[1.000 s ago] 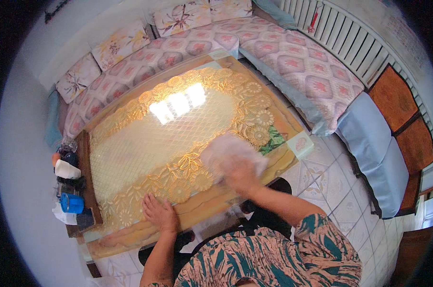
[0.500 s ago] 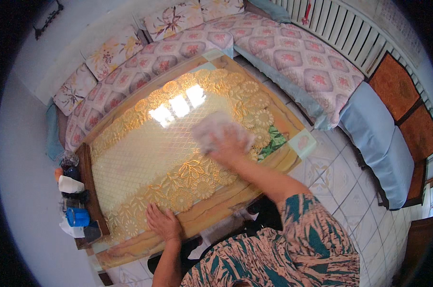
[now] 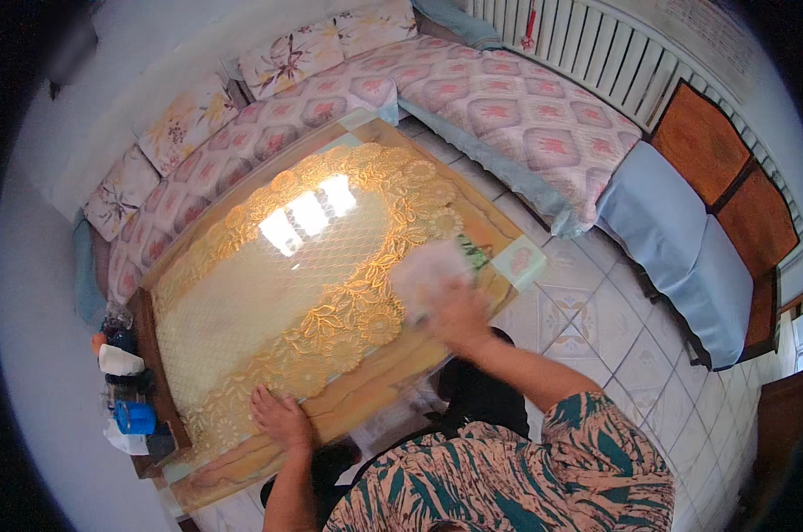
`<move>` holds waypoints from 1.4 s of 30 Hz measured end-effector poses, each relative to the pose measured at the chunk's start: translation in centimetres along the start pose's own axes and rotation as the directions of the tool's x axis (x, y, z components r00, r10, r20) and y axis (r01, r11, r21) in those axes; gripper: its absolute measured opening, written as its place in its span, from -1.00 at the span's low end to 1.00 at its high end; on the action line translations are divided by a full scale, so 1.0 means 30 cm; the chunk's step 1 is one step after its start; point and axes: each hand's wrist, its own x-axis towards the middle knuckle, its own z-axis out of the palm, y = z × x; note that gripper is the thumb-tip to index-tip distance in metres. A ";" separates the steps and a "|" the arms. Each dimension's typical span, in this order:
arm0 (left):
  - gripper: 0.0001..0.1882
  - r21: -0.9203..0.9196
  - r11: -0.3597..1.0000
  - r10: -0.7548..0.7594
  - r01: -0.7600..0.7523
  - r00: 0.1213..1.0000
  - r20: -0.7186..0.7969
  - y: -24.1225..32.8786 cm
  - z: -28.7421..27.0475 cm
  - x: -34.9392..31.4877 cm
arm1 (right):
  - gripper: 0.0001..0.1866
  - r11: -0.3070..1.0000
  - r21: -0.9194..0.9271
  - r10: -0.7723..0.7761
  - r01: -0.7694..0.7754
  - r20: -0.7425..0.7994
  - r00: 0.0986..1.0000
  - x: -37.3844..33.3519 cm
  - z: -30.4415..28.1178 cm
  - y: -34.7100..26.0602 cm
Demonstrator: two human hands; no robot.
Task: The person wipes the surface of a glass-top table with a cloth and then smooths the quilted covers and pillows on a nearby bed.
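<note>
A pale pinkish-white cloth (image 3: 430,270) lies bunched under my right hand (image 3: 459,315), pressed on the right part of the table near its near edge. The hand and cloth are blurred by motion. My left hand (image 3: 280,418) rests flat on the near left edge of the table, fingers spread, holding nothing. Beneath both is a low table (image 3: 366,341) with a marble-look border and a gold, lace-patterned cover (image 3: 233,319) with flowers and leaves. A bright window reflection shines on its glossy top. Part of a green pattern shows beside the cloth.
A wooden tray (image 3: 159,377) at the table's left end holds a blue container (image 3: 136,417), a white cup-like thing (image 3: 120,360) and other small items. A sofa with a pink patterned cover (image 3: 508,111) wraps the far side. A chair with blue fabric (image 3: 676,239) stands right, on tiled floor (image 3: 588,328).
My right hand has drawn the cloth nearer and to the right, from the table's middle toward its near right corner. My left hand stays on the edge. The whole view has shifted slightly.
</note>
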 end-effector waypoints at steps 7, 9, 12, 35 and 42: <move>-0.29 -0.150 0.988 0.001 0.025 0.986 0.168 0.124 -0.056 0.073 | -0.37 0.832 0.323 -0.463 0.450 -0.040 0.885 -0.036 0.131 -0.333; -0.29 -0.168 0.981 0.112 -0.099 0.991 0.069 0.167 -0.014 0.107 | -0.36 0.836 0.339 -0.451 0.431 -0.022 0.892 0.017 0.134 -0.310; -0.29 -0.254 0.939 0.253 -0.232 0.966 0.051 0.325 -0.008 0.146 | -0.35 0.943 0.223 -0.247 0.248 -0.033 0.969 0.117 0.157 -0.101; -0.47 -0.280 0.903 0.343 -0.326 0.939 0.012 0.517 -0.018 0.190 | -0.34 0.860 0.386 -0.417 0.334 0.154 0.896 0.453 0.238 -0.301; -0.45 -0.279 0.928 0.286 -0.248 0.953 0.103 0.518 -0.071 0.192 | -0.39 0.982 0.180 0.013 -0.059 0.248 0.969 0.708 0.179 0.009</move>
